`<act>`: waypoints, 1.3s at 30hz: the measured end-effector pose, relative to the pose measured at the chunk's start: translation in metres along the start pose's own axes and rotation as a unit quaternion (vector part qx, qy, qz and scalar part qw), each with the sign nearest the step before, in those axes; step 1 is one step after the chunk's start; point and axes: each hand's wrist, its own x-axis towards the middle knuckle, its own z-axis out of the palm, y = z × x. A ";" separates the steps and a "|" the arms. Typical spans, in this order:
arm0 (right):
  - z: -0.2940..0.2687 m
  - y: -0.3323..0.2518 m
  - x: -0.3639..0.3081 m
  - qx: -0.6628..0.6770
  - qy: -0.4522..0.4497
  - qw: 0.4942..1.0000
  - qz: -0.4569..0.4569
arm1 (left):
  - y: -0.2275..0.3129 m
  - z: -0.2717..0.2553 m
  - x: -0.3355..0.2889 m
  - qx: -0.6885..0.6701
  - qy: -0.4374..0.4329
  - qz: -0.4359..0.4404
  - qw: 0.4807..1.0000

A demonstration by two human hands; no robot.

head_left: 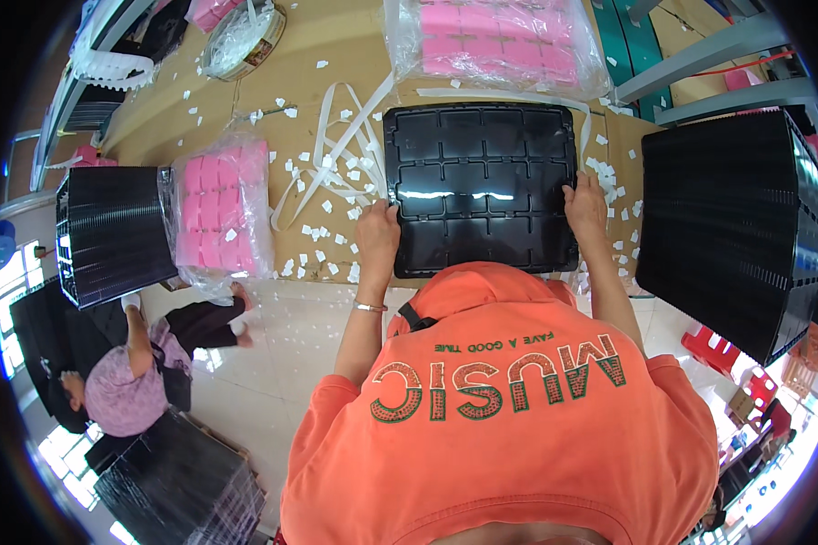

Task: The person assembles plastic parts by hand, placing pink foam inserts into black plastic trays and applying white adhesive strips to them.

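Observation:
A black plastic tray [482, 173] with a grid of moulded compartments lies flat at the table's near edge, in front of my body. At its left edge, my left hand [377, 241] grips the rim with fingers curled. My right hand [587, 207] holds the opposite rim, a little farther up the side. Light glares off the middle of the tray. Whether other trays lie beneath it I cannot tell. White strips [336, 150] lie tangled just left of the tray, and small white scraps [606, 186] are scattered on both sides.
Plastic-wrapped pink blocks [500, 41] sit beyond the tray, with another wrapped pink pack [220, 209] to the left. Tall stacks of black trays stand left [118, 232] and right [727, 218]. A round tub [245, 41] is at the far left. Another person [132, 386] works at left.

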 end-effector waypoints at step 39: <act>-0.012 0.000 0.230 0.156 0.143 0.950 -0.231 | 0.086 0.072 0.266 -0.053 0.020 0.238 0.970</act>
